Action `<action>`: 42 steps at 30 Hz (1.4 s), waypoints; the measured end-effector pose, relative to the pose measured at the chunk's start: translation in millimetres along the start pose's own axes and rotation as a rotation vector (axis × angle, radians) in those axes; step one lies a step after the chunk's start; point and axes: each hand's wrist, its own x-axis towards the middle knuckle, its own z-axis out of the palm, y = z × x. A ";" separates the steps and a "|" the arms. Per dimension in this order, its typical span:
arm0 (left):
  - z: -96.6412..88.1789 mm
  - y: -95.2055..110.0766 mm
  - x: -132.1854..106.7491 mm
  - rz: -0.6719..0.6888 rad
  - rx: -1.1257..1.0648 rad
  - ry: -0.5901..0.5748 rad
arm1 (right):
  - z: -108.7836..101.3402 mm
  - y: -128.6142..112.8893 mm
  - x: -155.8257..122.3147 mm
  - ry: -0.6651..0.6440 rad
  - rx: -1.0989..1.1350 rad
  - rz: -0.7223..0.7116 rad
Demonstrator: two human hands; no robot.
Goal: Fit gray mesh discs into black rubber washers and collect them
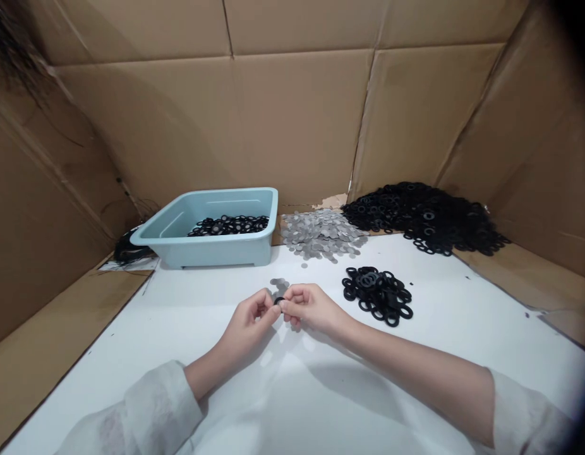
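Between my two hands is a small black ring (279,301), pinched from both sides just above the white table. My left hand (253,319) grips its left side with thumb and forefinger. On the opposite side, the thumb and fingers of my right hand (307,306) close on the same ring. Whether a disc sits inside it is hidden by my fingers. Just behind my hands lie several loose grey discs (278,282). A small heap of black rings (375,291) rests to the right of my right hand.
At the back left stands a light blue basin (217,251) holding many black rings with grey centres (230,225). A pile of grey discs (323,230) lies beside it. Farther right is a large mound of black rings (420,215). Cardboard walls (297,120) enclose the white table (217,392).
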 end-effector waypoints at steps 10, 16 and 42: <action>0.5 3.9 3.6 -0.069 -0.157 0.003 | -3.3 -10.4 -3.4 -0.041 0.007 -0.119; 0.3 7.2 2.2 -0.076 -0.226 -0.007 | -0.6 -11.7 -4.3 -0.007 -0.030 -0.167; 9.5 6.1 -4.5 -0.089 -0.116 0.088 | 8.7 -5.3 -12.3 0.087 -0.350 -0.376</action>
